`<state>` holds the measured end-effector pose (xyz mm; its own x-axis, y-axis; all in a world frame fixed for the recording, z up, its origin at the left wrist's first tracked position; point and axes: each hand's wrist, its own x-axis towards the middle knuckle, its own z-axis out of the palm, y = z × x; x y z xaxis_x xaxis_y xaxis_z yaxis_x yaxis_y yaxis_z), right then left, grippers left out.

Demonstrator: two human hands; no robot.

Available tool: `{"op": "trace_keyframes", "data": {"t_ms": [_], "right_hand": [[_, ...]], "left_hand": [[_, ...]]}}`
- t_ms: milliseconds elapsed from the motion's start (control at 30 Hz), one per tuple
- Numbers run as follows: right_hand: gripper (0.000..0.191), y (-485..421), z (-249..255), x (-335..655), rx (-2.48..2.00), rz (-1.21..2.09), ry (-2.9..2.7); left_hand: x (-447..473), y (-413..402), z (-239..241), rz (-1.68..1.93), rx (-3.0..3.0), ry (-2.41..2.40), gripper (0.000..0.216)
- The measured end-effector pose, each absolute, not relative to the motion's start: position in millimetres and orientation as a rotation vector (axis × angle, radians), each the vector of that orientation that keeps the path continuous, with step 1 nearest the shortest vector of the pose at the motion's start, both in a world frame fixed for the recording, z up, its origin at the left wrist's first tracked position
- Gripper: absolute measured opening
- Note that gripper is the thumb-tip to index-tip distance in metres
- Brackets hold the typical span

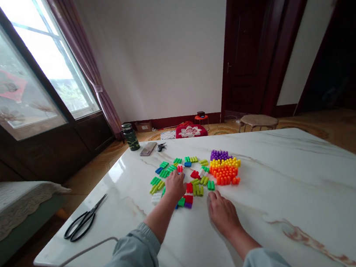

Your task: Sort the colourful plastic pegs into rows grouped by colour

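My left hand (175,186) reaches over a spread of small coloured plastic pieces on the marble-patterned table. Its fingers are bent downward beside a red piece (180,168); what lies under the fingertips is hidden. My right hand (222,212) rests on the tabletop with its fingers lightly bent and nothing visible in them. Just beyond its fingertips lies a green piece (211,185). Short tube-like pieces in green, yellow-green, red, white and blue lie around my left hand. To the right are tight rows of orange pieces (225,175), yellow pieces (225,162) and purple pieces (220,155).
Black-handled scissors (83,222) lie at the table's left, near a pale cable (66,262). A camouflage flask (131,137), a phone (148,148) and keys (161,147) are by the far left edge. A stool (258,120) stands beyond the table (291,188).
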<state>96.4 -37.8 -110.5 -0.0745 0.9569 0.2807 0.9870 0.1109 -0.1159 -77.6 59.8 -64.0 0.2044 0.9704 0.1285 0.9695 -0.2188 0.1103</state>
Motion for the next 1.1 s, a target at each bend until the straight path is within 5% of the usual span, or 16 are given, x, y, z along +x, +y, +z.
{"op": "trace_keyframes", "data": {"t_ms": [733,1100], "right_hand": [[0.038,-34,-120,98,-1.867,-0.186,-2.108],[0.060,-36,-125,100,-1.522,-0.163,-1.924]], "left_hand": [[-77,55,-95,0.778,2.059,1.922,0.017],[-53,7,-107,1.273,1.607,1.229,0.033]]}}
